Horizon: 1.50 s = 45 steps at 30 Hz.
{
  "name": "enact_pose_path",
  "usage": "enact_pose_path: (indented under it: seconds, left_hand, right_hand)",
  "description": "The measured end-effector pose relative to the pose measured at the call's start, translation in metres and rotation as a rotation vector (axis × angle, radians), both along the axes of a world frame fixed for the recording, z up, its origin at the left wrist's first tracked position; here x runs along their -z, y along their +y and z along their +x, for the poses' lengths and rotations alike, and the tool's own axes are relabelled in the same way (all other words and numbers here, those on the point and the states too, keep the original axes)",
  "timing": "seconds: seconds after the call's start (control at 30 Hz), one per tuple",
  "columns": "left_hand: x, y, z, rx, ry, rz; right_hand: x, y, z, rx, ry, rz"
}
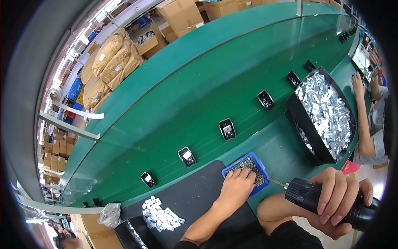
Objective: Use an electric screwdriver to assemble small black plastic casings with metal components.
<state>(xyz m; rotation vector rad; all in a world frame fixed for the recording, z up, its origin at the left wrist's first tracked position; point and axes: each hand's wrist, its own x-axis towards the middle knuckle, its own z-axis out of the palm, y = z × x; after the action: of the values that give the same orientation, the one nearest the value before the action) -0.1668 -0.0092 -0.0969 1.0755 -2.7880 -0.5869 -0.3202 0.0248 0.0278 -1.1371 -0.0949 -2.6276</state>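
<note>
My left hand reaches into a blue tray of small metal screws. Its fingers are bent and drawn together among the screws; whatever lies between the fingertips is hidden. A black electric screwdriver is wrapped by the fingers of my right hand, at the lower right. Its thin metal bit points left, with the tip by the tray's right edge. Left of my left forearm, a pile of small silver-white metal plates lies on a dark mat.
Black housings with pale plates inside sit spaced along the green conveyor belt. A large black bin of metal pieces stands at right, near another person's arm. A plastic bag and an open black box are at lower left.
</note>
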Motion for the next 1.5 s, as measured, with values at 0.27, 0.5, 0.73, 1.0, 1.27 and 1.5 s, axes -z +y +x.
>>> enact_pose_path:
  seconds: [0.27,0.5,0.73,1.0,1.27,1.5]
  left_hand:
    - [0.009,0.002,0.003,0.024,0.123,0.008]
    - [0.025,0.003,0.005,0.009,0.150,-0.043]
    - [0.019,0.003,0.003,0.010,0.159,-0.054]
    - [0.022,0.002,0.005,0.044,0.187,-0.047]
    - [0.022,0.004,0.005,0.034,0.218,-0.050]
    - [0.027,0.001,0.004,0.025,0.152,-0.024]
  right_hand:
    - [0.004,0.006,0.003,-0.007,0.015,0.028]
    - [0.008,0.007,0.004,-0.032,0.068,0.019]
    - [0.008,0.005,0.008,0.024,0.024,0.060]
    - [0.007,0.004,0.017,-0.039,0.090,0.038]
    - [0.007,0.005,0.021,-0.013,0.098,0.058]
    - [0.007,-0.001,0.026,-0.012,0.122,0.067]
